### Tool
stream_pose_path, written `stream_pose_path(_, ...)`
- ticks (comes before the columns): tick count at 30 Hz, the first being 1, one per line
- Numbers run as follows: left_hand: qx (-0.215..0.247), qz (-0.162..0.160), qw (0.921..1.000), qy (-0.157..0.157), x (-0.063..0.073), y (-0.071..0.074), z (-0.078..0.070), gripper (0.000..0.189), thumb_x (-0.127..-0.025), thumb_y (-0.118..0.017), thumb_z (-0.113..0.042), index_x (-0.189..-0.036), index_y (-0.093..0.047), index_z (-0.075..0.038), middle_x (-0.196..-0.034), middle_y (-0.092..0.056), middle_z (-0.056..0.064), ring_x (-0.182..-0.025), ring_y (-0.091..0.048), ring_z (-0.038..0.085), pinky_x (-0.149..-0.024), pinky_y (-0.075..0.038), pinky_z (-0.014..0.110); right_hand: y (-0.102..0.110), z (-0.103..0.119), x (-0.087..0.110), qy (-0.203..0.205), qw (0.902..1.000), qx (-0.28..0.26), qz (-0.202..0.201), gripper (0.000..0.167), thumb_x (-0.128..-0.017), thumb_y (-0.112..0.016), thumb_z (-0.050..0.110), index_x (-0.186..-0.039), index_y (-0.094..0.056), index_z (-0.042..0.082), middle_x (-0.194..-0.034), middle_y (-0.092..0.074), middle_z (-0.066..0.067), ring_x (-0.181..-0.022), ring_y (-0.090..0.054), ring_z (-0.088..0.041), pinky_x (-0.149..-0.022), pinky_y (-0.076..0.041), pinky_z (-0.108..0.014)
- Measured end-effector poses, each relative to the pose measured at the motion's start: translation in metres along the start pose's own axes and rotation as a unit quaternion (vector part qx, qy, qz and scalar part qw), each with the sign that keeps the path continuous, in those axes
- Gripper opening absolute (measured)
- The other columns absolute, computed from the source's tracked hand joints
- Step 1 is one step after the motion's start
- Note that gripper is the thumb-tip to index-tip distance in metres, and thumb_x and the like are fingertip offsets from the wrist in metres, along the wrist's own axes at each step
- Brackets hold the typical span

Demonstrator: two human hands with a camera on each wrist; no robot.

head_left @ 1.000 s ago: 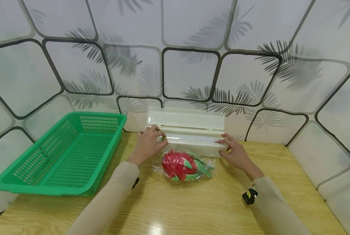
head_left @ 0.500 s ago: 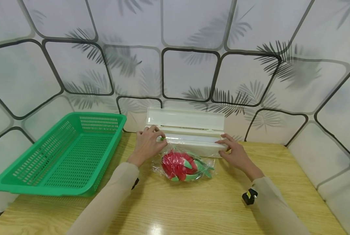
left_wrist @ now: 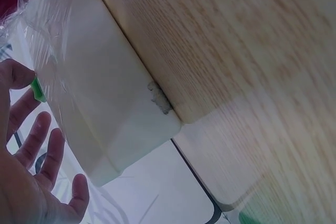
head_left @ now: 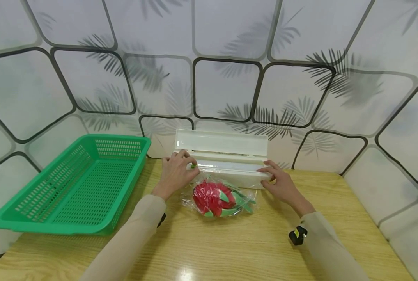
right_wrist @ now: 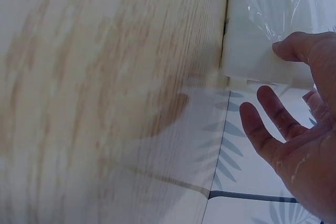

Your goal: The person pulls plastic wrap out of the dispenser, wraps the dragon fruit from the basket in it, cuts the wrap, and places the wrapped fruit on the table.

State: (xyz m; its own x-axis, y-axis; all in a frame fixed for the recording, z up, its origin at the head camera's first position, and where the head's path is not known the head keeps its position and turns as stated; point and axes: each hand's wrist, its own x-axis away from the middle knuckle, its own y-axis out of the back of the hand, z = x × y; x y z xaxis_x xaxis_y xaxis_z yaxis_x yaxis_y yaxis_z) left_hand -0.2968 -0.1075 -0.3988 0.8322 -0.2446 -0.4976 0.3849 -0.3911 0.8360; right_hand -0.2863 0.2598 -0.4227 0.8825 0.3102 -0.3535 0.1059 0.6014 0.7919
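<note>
A white cling film dispenser [head_left: 235, 179] stands against the wall, its lid [head_left: 223, 141] raised and a film roll inside. At its left end my left hand [head_left: 176, 173] pinches a small green slide cutter [left_wrist: 38, 90] between thumb and forefinger. My right hand [head_left: 282, 184] grips the right end, thumb on the front face and fingers over the top. Clear film runs down the dispenser's front onto a red and green dragon fruit [head_left: 212, 198], which lies on the table wrapped in film. The other fingers of my left hand [left_wrist: 31, 171] are spread and loosely bent.
To the left, a green plastic basket [head_left: 86, 195] with slotted walls stands on the wooden table [head_left: 230, 249]. A wall [head_left: 226, 89] with a leaf pattern closes off the back and both sides.
</note>
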Motion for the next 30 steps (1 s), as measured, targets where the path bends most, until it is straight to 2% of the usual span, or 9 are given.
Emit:
stream_pose_path(16, -0.006, -0.02, 0.9998, 0.003, 0.0031, -0.0017, -0.0009, 0.016, -0.086, -0.072, -0.032, -0.096, -0.079, -0.02, -0.111, -0.07, 0.006, -0.096, -0.065, 0.031, -0.076, -0.049, 0.053, -0.0016, -0.0011, 0.0008, 0.006, 1.0, 0.0, -0.003, 0.035, -0.091, -0.07, 0.002, -0.125, -0.069, 0.005, -0.152, -0.048, -0.025, -0.076, -0.061, -0.018, -0.076, -0.054, -0.043)
stream_pose_path(25, -0.02, -0.042, 0.9989, -0.005, 0.0039, -0.0023, -0.0016, 0.018, -0.085, -0.07, -0.034, -0.093, -0.079, -0.02, -0.108, -0.07, 0.007, -0.09, -0.064, 0.029, -0.072, -0.048, 0.049, -0.0014, 0.0006, 0.0004, 0.009, 1.0, 0.002, -0.003, 0.035, -0.091, -0.07, 0.001, -0.125, -0.068, 0.004, -0.152, -0.048, -0.027, -0.076, -0.062, -0.019, -0.077, -0.055, -0.045)
stream_pose_path(30, -0.02, -0.037, 0.9991, 0.002, 0.0024, -0.0024, -0.0019, 0.018, -0.086, -0.071, -0.033, -0.094, -0.079, -0.02, -0.108, -0.069, 0.007, -0.09, -0.064, 0.03, -0.073, -0.048, 0.049, -0.0005, 0.0017, 0.0001, 0.006, 1.0, 0.001, -0.002, 0.035, -0.091, -0.069, 0.001, -0.125, -0.068, 0.003, -0.152, -0.047, -0.027, -0.077, -0.065, -0.023, -0.079, -0.056, -0.05)
